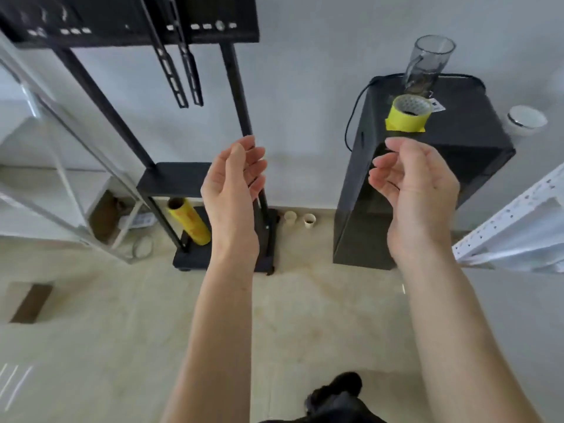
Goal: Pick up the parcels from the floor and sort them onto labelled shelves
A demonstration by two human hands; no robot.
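My left hand (233, 190) and my right hand (418, 190) are both raised in front of me, palms facing each other, fingers loosely curled and apart, holding nothing. A flat cardboard parcel (29, 303) lies on the floor at the far left. A white metal shelf frame (512, 218) enters from the right edge, and another white shelf unit (61, 178) stands at the left. No parcel lies between my hands.
A black TV stand (238, 96) with a yellow film roll (189, 221) on its base stands ahead. To its right a black cabinet (427, 184) carries yellow tape (407, 116) and a glass jug (427, 64). Two small paper cups (300, 219) sit by the wall.
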